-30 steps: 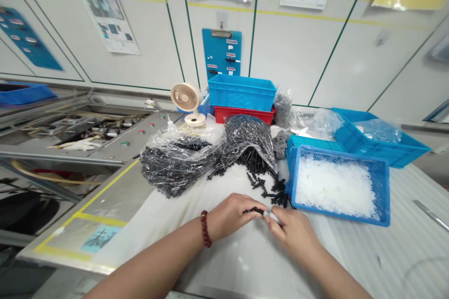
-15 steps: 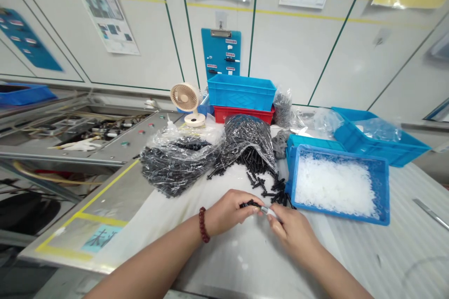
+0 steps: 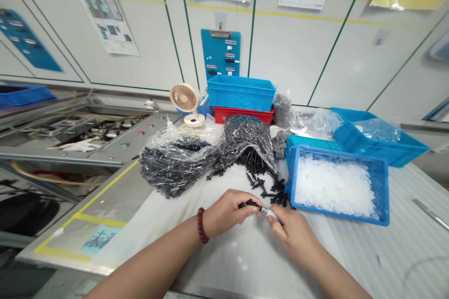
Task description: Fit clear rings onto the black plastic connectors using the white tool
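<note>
Between the fingers of my left hand [image 3: 228, 213] is a slim black plastic part [image 3: 248, 203], its far end pointing left. My right hand [image 3: 292, 229] is closed on a white and grey stick-like tool [image 3: 269, 212], whose grey tip meets the black part's right end. Whether the tip is inside the part or around it, I cannot tell. Just beyond my hands, loose black parts [image 3: 261, 184] spill from an open clear bag [image 3: 248, 138]. To the right, a blue tray [image 3: 385, 196] holds many small white translucent rings [image 3: 333, 187].
Another bag of black parts [image 3: 177, 166] lies left. Behind stand a blue bin [image 3: 241, 93] on a red bin [image 3: 220, 114], and a beige fan [image 3: 184, 98]. More blue bins [image 3: 403, 152] are at the back right. A metal strip [image 3: 431, 214] lies at the far right.
Almost nothing differs. Both hands keep the black part and the tool end to end, with only a very slight shift.
</note>
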`<act>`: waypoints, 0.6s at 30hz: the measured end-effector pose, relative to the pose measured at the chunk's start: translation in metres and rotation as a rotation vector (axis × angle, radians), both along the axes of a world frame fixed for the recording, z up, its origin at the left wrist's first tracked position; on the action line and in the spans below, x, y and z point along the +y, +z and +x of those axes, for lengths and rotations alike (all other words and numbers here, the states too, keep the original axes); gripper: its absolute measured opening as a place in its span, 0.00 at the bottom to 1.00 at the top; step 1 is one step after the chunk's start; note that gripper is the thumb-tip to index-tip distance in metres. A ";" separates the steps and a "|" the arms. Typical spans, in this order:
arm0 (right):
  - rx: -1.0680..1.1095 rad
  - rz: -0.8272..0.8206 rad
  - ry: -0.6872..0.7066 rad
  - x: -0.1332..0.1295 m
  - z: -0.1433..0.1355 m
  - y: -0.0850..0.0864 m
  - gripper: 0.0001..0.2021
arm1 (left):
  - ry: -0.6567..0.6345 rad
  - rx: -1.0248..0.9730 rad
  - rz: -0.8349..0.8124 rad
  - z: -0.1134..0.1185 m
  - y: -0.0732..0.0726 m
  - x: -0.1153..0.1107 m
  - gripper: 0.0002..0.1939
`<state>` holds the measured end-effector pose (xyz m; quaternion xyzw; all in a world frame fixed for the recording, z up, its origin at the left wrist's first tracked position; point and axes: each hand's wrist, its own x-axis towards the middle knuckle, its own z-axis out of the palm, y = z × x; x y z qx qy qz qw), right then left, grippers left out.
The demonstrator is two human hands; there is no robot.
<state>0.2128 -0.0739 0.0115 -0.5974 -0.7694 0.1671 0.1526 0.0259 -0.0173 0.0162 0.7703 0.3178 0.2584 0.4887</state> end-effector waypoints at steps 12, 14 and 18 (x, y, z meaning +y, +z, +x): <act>-0.145 -0.021 -0.078 0.000 -0.002 0.001 0.16 | -0.014 -0.021 0.091 0.001 -0.006 -0.002 0.08; -0.161 -0.020 -0.094 0.000 -0.001 0.001 0.17 | -0.010 -0.023 0.102 0.000 -0.006 -0.002 0.09; -0.204 -0.018 -0.141 0.000 -0.002 0.001 0.16 | -0.026 -0.018 0.166 -0.001 -0.006 -0.001 0.10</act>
